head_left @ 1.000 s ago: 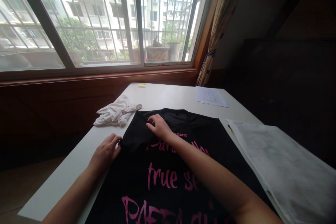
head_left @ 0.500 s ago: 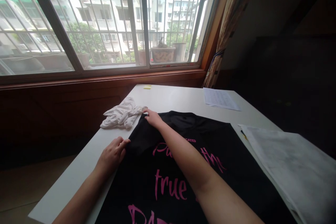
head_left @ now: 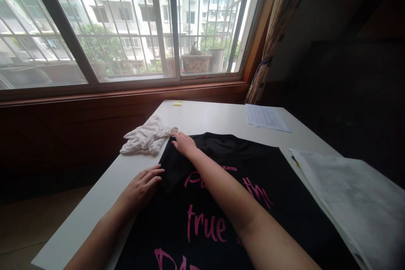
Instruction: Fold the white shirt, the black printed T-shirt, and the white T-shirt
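Observation:
A black T-shirt (head_left: 265, 228) with pink lettering lies spread over the white table (head_left: 79, 202), its neck end away from me. My left hand (head_left: 142, 187) rests at the shirt's left sleeve edge, fingers stretched out on the cloth. Reaching across the shirt, my right hand (head_left: 184, 143) has its thumb and fingers on the far left shoulder corner. The fingertips there are small, but the cloth appears gripped between them. Just beyond that hand lies a crumpled white cloth (head_left: 144, 137). My right forearm hides part of the lettering.
Printed sheets (head_left: 267, 117) lie near the table's far right side. A whitish translucent sheet or bag (head_left: 351, 194) covers the right edge beside the shirt. One small yellow piece (head_left: 177, 103) lies at the far edge, below a barred window (head_left: 126, 29) and next to a curtain (head_left: 265, 55).
My left hand has moved slightly right, and its fingers have gone from pinching the sleeve edge to lying extended. The sleeve edge has shifted inward. My right hand stays at the shoulder corner.

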Demonstrator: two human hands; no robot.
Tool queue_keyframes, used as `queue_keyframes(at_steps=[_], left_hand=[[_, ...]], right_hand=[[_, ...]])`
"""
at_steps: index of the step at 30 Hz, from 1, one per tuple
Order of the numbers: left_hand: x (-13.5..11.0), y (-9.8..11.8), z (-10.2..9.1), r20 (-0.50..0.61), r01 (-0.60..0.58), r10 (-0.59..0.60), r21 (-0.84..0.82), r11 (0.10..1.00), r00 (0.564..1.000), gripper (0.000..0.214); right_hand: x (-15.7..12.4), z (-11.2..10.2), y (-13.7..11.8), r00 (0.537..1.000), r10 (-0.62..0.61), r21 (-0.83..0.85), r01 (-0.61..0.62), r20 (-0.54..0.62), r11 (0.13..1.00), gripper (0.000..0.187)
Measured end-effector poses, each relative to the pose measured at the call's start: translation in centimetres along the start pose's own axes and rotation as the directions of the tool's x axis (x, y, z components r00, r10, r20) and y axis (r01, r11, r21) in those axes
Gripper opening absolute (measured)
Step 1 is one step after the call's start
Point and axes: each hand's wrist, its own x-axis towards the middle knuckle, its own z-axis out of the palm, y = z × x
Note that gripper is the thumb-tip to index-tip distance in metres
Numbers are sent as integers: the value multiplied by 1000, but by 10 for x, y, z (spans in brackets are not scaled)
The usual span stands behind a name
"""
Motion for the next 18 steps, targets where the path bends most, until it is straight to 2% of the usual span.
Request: queue_keyframes(at_steps=[7, 13, 15, 18], left_hand=[[-2, 2, -6, 64, 56, -56, 9, 998, 996, 34], [4, 16, -18, 83, -26, 27, -16, 1000, 996, 46], [8, 22, -19, 108, -65, 69, -41, 997, 992, 51], [9, 30, -19, 188, -92, 111, -108, 990, 976, 57]], right_hand=[[1, 1, 0, 999, -9, -87, 5, -47, 996, 43], [-14, -4, -2, 992, -48, -116, 34, -120, 993, 49], [-21, -6, -4, 986, -100, -117, 85, -132, 989, 48], [-31, -4, -7, 956, -290, -81, 285, -48, 955, 47]])
